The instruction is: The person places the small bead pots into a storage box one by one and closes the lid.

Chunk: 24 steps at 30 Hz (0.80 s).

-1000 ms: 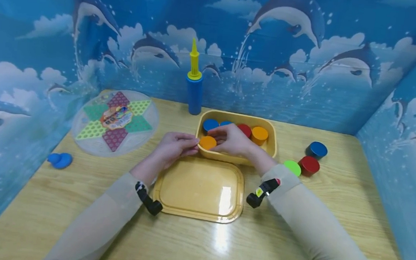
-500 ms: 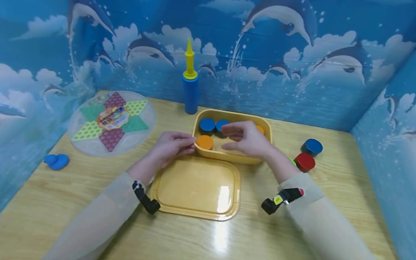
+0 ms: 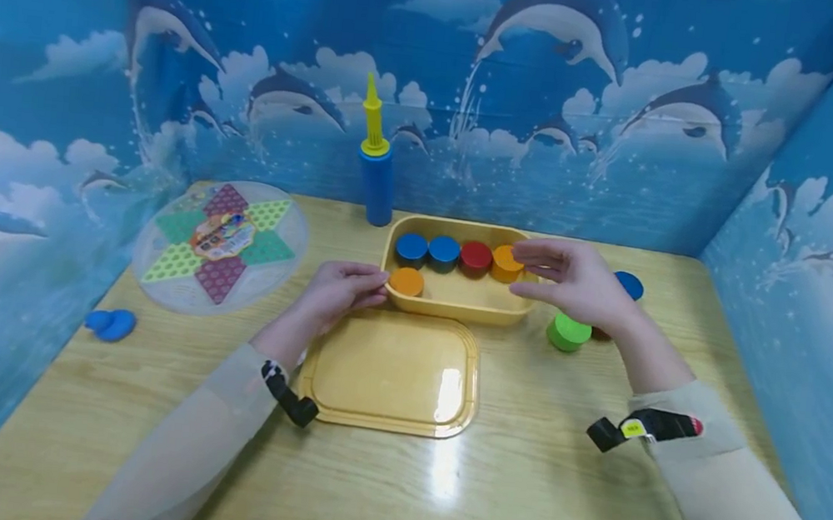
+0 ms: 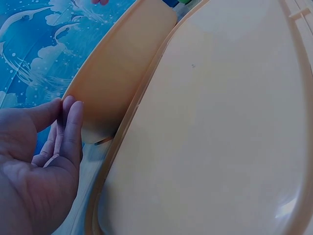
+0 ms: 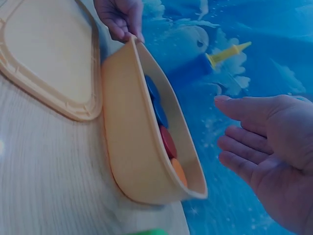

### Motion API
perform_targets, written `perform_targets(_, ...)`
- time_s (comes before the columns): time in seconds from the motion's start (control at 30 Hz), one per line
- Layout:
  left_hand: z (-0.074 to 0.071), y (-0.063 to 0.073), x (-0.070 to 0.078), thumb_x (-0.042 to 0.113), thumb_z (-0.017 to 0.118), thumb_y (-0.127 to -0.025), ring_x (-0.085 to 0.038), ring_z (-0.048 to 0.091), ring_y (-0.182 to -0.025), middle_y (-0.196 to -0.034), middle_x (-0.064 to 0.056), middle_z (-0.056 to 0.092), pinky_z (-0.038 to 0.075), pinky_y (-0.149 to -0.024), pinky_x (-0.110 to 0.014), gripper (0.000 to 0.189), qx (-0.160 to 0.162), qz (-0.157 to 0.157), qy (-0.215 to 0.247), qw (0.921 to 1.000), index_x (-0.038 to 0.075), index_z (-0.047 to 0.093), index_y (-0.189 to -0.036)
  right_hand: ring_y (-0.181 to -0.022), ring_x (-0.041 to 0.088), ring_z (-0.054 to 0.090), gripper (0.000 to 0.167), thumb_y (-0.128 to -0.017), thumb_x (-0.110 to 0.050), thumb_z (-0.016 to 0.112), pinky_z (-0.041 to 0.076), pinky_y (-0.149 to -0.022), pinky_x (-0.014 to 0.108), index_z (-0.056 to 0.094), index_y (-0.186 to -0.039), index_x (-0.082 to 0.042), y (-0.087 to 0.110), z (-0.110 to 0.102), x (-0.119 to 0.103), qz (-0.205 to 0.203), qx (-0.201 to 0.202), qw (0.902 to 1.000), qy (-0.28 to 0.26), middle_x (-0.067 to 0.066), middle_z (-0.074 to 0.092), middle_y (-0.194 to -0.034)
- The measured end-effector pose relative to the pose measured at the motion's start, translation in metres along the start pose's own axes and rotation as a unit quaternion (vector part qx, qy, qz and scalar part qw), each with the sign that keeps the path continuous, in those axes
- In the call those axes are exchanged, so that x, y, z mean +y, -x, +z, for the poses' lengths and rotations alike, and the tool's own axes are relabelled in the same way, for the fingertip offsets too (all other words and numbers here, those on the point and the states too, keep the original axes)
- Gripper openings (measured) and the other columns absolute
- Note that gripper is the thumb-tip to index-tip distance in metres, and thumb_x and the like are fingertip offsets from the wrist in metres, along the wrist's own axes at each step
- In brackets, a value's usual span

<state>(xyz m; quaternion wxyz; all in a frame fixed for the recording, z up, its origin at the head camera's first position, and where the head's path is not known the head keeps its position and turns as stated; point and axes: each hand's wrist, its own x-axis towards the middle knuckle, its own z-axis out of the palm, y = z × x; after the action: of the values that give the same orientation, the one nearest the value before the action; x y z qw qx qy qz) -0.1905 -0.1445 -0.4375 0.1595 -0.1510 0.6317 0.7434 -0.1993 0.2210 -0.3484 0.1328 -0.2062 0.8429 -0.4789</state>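
Observation:
My left hand (image 3: 341, 296) pinches the front left corner of the yellow box's rim between thumb and fingers; the left wrist view shows this grip on the box (image 4: 117, 73) up close. Inside the box (image 3: 457, 311), two blue discs (image 3: 412, 249), a red disc (image 3: 475, 259) and an orange disc (image 3: 505, 263) form a back row. Another orange disc (image 3: 407, 282) sits in the front left corner. My right hand (image 3: 581, 286) is held over the box's right end, thumb and fingers apart, with nothing between them. In the right wrist view this hand (image 5: 274, 147) is beside the box.
A yellow lid (image 3: 391, 370) lies in front of the box. Right of it are a green disc (image 3: 569, 333), a blue disc (image 3: 630, 283) and a mostly hidden red one. A blue-and-yellow pump (image 3: 376, 185), a star-patterned game board (image 3: 223, 237) and a blue knobbed piece (image 3: 112, 324) stand leftward.
My right hand has come out of the box and moved right, fingers spreading, uncovering the red and orange discs in the back row. My left hand keeps its place on the rim.

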Motion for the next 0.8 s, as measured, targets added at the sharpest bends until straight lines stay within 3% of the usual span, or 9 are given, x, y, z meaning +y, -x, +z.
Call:
perform_targets(0.23,-0.002,0.002,0.002,0.005,0.072,-0.102,-0.022,0.075,-0.095,-0.122,-0.021,0.069,0.064,-0.090,-0.033,0.035,0.006,-0.003,-0.008,0.9999,-0.005,0.064,-0.135,-0.138,0.036,0.055,0.063,-0.095,-0.016,0.084,0.047,-0.116,0.048,0.055,-0.149,0.000,0.020,-0.023,0.011,0.011,0.035,0.9974,0.062,0.021,0.057,-0.149)
perform_targets(0.4,-0.001,0.002,0.003,0.006,0.073,-0.102,-0.022,0.075,-0.096,-0.123,-0.021,0.069,0.064,-0.090,-0.033,0.035,0.009,-0.007,-0.010,0.9999,-0.004,0.065,-0.134,-0.138,0.042,0.054,0.065,-0.094,-0.016,0.085,0.048,-0.114,0.053,0.054,-0.148,0.005,0.033,-0.034,0.026,0.014,0.036,0.9940,0.102,0.025,0.056,-0.149)
perform_targets(0.5,0.000,0.002,0.003,0.005,0.073,-0.101,-0.022,0.075,-0.095,-0.122,-0.021,0.069,0.064,-0.090,-0.034,0.035,0.007,-0.006,-0.009,0.9999,-0.005,0.065,-0.134,-0.138,0.047,0.052,0.071,-0.093,-0.022,0.086,0.047,-0.113,0.060,0.053,-0.149,0.007,0.039,-0.038,0.039,0.015,0.020,0.9903,0.137,0.028,0.055,-0.149)
perform_targets(0.67,0.001,0.002,0.003,0.005,0.072,-0.102,-0.022,0.075,-0.094,-0.120,-0.021,0.069,0.064,-0.090,-0.033,0.033,0.005,-0.005,-0.010,0.9999,-0.005,0.065,-0.132,-0.133,0.044,0.054,0.082,-0.089,-0.040,0.089,0.049,-0.110,0.064,0.055,-0.151,0.000,0.044,-0.042,0.059,0.021,-0.026,0.9732,0.227,0.023,0.058,-0.148)
perform_targets(0.8,0.001,0.001,0.002,0.005,0.073,-0.102,-0.022,0.075,-0.094,-0.119,-0.020,0.069,0.064,-0.090,-0.033,0.035,0.004,-0.005,-0.013,0.9999,-0.006,0.064,-0.133,-0.113,0.034,0.062,0.078,-0.084,-0.042,0.092,0.057,-0.098,0.057,0.063,-0.145,-0.003,0.045,-0.043,0.070,0.023,-0.049,0.9675,0.247,0.020,0.064,-0.140)
